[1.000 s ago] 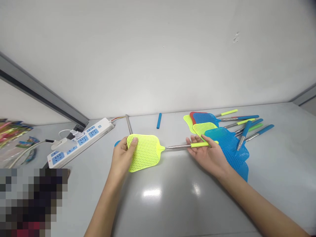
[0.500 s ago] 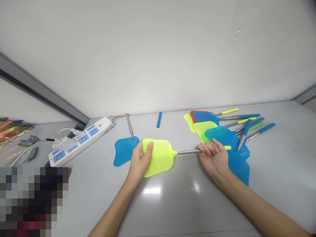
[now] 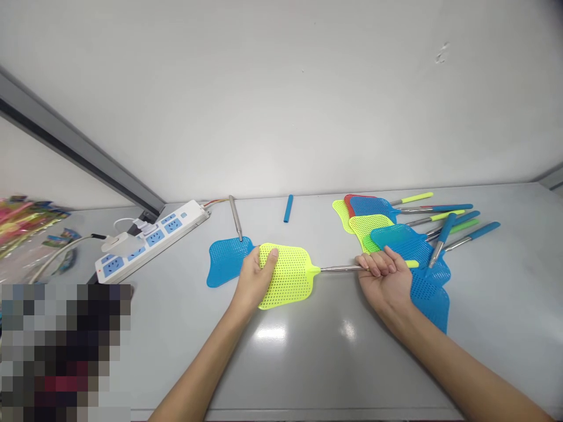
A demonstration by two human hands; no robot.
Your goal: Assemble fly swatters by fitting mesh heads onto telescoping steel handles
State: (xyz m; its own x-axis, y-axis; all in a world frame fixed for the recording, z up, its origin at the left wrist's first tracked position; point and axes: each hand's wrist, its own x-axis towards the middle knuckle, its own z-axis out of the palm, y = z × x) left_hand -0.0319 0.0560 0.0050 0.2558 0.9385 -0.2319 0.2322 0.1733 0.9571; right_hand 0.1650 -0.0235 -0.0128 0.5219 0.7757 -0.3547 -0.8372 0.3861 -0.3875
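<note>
- Bright yellow plastic fly swatter with tiny holes [image 3: 288, 275], held in both hands over the smooth grey worktop [image 3: 316, 363], near the middle.
- Long way of it: side to side, almost straight across. Wide flat part to the left, thin shiny metal rod [image 3: 341, 269] between, round yellow grip [image 3: 412, 264] to the right.
- Left hand [image 3: 255, 278] at the left edge of the wide flat part: thumb on top, other fingers mostly hidden behind, pinching it.
- Right hand [image 3: 389, 278], palm up, at the other end: fingers curled tight round the grip, tip of the grip poking out past the hand.
- Neither hand nearer: both touching the same swatter, one at each end.
- Flat blue plastic swatter with a grey metal rod [image 3: 229, 264], lying just beside the left hand, rod pointing to the pale wall [image 3: 281, 105].
- Short blue tube [image 3: 288, 208], near the wall, well apart from both hands.
- Messy pile of blue, yellow, green and red swatters [image 3: 400, 237], beside and beyond the right hand. Touching that hand or not: cannot tell.
- Long white power strip with blue sockets [image 3: 155, 238], off to the left, plugs in it.
- Brands, labels, writing: nothing clear enough to read. Colourful things in clear plastic bags [image 3: 30, 234] at far left, too blurry.
</note>
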